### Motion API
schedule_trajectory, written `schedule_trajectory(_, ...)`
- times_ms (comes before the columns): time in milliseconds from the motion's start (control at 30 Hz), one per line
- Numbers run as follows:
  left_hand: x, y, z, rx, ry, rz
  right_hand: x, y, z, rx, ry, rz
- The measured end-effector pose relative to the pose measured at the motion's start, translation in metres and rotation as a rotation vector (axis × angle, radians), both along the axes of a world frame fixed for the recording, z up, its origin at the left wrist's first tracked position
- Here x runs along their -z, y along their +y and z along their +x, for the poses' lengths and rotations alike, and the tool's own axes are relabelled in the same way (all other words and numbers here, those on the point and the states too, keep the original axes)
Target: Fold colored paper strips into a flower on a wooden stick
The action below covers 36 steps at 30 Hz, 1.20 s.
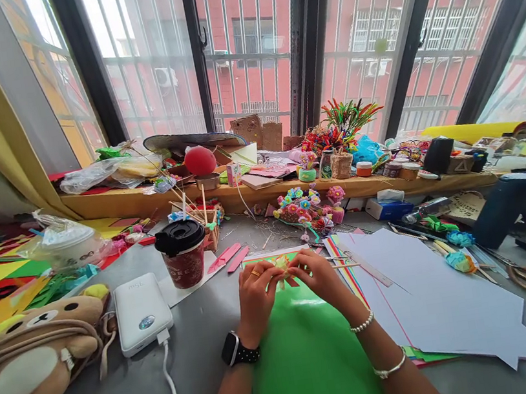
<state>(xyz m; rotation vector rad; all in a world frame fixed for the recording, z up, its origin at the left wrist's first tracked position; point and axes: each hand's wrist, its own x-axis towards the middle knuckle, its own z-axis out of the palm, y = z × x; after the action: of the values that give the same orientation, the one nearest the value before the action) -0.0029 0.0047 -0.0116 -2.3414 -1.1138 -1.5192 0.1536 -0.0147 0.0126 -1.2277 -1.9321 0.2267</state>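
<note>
Between my two hands is a small yellow and orange paper flower, held above the far end of a glossy green sheet. My left hand pinches its left side with thumb and fingertips. From the right, my right hand grips the flower's other edge the same way. Part of the flower is hidden behind my fingers. Just below it a reddish piece shows near my fingertips. Pink paper strips lie to the left of my hands, and a ruler lies to the right.
A lidded coffee cup, a white power bank with a cable and a plush bear bag stand at left. White paper sheets spread at right. Behind are colourful craft flowers and a crowded windowsill. A dark tumbler stands far right.
</note>
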Motion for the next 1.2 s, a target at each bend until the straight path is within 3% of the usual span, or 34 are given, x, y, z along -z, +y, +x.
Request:
schedule_trajectory(267, -0.0032, -0.0075, 0.0020, 0.002, 0.041, 0.149, -0.0008, 0.0034, 0.0029, -0.002, 0.116, -0.122)
schedule_trajectory(500, 0.0007, -0.0071, -0.0015, 0.034, 0.068, 0.145, 0.0010, 0.0034, 0.0058, -0.053, 0.119, -0.151)
schedule_trajectory(667, 0.0024, -0.0058, -0.0029, 0.031, 0.053, 0.036, -0.0030, 0.0005, 0.0038, -0.039, 0.076, -0.111)
schedule_trajectory(1033, 0.0003, -0.0033, -0.0005, 0.124, -0.180, -0.175, -0.0060, -0.0023, 0.0000, 0.020, -0.005, -0.023)
schedule_trajectory(1200, 0.0011, 0.0000, -0.0003, 0.166, -0.397, -0.371, -0.0068, -0.0035, 0.0012, -0.001, 0.009, 0.019)
